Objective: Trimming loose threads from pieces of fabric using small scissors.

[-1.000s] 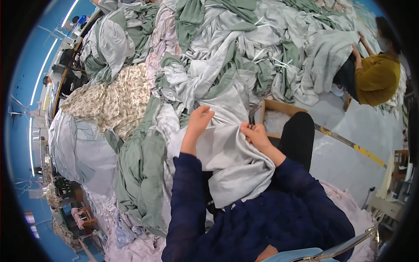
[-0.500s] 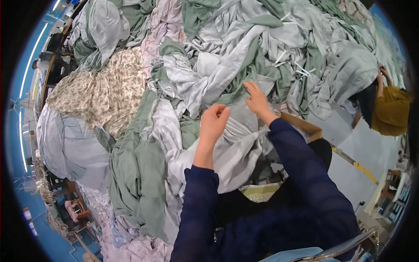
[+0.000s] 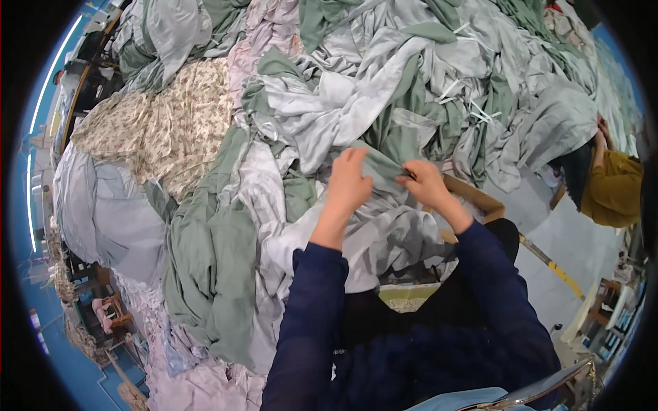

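Note:
A sage green and pale grey piece of fabric (image 3: 382, 164) is stretched in a short span between my hands, its green edge raised. My left hand (image 3: 349, 181) is closed on the left end of that edge, its fingertips partly hidden and slightly blurred. My right hand (image 3: 428, 186) pinches the right end between thumb and fingers. From there the grey side falls in loose folds (image 3: 391, 236) toward my lap. Other crumpled green and white cloth (image 3: 322, 103) lies heaped just beyond my hands.
Floral cream fabric (image 3: 175, 123) and a long green cloth (image 3: 212, 274) lie to the left. A cardboard box (image 3: 480, 198) stands beside my right forearm. Yellow-marked tape (image 3: 558, 270) runs along the grey floor. At the far right, a person in a mustard top (image 3: 613, 188) handles grey cloth.
My right hand has come down and closed on the fabric; before, its fingers were spread. My left hand has shifted slightly right, and the green edge is now lifted between both hands.

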`<state>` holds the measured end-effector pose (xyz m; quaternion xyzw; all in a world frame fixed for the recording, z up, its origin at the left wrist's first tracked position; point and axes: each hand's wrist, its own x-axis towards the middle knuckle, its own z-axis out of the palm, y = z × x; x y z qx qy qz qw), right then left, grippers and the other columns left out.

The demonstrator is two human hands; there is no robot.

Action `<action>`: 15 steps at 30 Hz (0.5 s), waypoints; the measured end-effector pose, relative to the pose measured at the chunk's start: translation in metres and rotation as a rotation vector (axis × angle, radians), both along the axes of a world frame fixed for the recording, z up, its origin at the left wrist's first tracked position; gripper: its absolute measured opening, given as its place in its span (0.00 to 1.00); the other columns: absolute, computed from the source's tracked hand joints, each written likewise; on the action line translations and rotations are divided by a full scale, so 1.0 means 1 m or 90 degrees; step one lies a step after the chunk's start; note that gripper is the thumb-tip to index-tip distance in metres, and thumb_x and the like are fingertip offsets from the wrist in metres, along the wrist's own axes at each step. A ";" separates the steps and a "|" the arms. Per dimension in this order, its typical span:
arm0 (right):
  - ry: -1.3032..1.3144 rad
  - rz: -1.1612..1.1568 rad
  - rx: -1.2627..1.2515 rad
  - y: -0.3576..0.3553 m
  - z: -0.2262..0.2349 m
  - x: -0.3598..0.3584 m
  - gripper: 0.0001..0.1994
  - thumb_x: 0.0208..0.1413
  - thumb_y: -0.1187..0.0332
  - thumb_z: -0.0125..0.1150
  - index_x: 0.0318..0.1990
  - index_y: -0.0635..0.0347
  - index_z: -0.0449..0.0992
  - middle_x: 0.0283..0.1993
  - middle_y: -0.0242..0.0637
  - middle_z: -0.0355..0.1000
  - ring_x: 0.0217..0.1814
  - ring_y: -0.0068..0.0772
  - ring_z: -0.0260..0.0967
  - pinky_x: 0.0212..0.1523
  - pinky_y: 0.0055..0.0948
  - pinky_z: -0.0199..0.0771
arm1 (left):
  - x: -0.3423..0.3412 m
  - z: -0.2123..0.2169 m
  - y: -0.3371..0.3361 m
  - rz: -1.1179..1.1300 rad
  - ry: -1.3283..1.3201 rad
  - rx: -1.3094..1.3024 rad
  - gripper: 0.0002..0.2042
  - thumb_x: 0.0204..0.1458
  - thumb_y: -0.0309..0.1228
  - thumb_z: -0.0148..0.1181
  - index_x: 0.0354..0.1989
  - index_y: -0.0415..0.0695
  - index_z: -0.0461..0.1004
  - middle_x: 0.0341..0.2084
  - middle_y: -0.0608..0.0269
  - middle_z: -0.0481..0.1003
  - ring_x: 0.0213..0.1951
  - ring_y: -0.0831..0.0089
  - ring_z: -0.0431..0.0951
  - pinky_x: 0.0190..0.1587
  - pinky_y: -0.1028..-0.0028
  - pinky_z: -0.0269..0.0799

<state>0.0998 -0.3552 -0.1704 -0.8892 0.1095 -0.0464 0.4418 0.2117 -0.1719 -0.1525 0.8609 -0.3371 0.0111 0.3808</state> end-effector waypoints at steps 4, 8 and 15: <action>-0.083 0.084 0.045 0.033 0.093 -0.061 0.10 0.47 0.69 0.67 0.31 0.65 0.72 0.24 0.44 0.64 0.24 0.43 0.63 0.25 0.36 0.60 | -0.021 -0.002 0.004 -0.132 -0.071 0.079 0.13 0.42 0.27 0.60 0.39 0.48 0.79 0.39 0.59 0.77 0.46 0.53 0.74 0.44 0.60 0.73; -0.015 0.018 0.397 0.028 0.185 -0.132 0.09 0.49 0.73 0.66 0.36 0.64 0.74 0.31 0.33 0.71 0.31 0.26 0.67 0.35 0.25 0.66 | -0.035 0.004 -0.003 -0.177 0.085 0.241 0.08 0.44 0.30 0.57 0.33 0.50 0.78 0.36 0.57 0.79 0.43 0.52 0.77 0.41 0.56 0.73; -0.308 -0.147 0.441 -0.033 0.282 -0.203 0.17 0.52 0.75 0.63 0.50 0.67 0.72 0.44 0.38 0.73 0.45 0.30 0.70 0.45 0.25 0.69 | -0.015 -0.011 0.022 0.148 0.156 0.293 0.15 0.49 0.38 0.57 0.43 0.48 0.78 0.40 0.50 0.78 0.45 0.48 0.77 0.44 0.52 0.73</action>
